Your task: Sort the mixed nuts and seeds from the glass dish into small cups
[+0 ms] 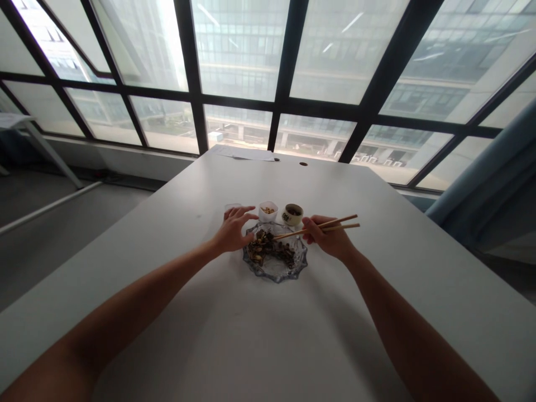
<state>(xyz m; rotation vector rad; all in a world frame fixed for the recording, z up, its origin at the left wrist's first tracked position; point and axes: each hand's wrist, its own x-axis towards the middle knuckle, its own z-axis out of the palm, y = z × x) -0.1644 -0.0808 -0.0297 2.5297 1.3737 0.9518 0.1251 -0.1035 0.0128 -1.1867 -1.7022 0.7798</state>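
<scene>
A clear glass plate (pixel 280 272) with a scalloped rim lies on the white table (pixel 259 335) and holds a heap of dark food pieces (pixel 270 249). My right hand (pixel 329 237) is closed on a pair of wooden chopsticks (pixel 330 226), whose tips reach into the dark pieces. My left hand (pixel 233 230) rests at the plate's left rim, fingers spread and curved over it, with nothing in it. Just behind the plate stand a small white square cup (pixel 268 210) with pale bits in it and a small round cup (pixel 292 214) with dark contents.
A sheet of paper (pixel 247 152) lies at the table's far edge, near two small round holes (pixel 303 163). Behind it rises a large window with black frames. A blue curtain (pixel 489 184) hangs at the right. Another table's leg (pixel 50 156) stands at the left.
</scene>
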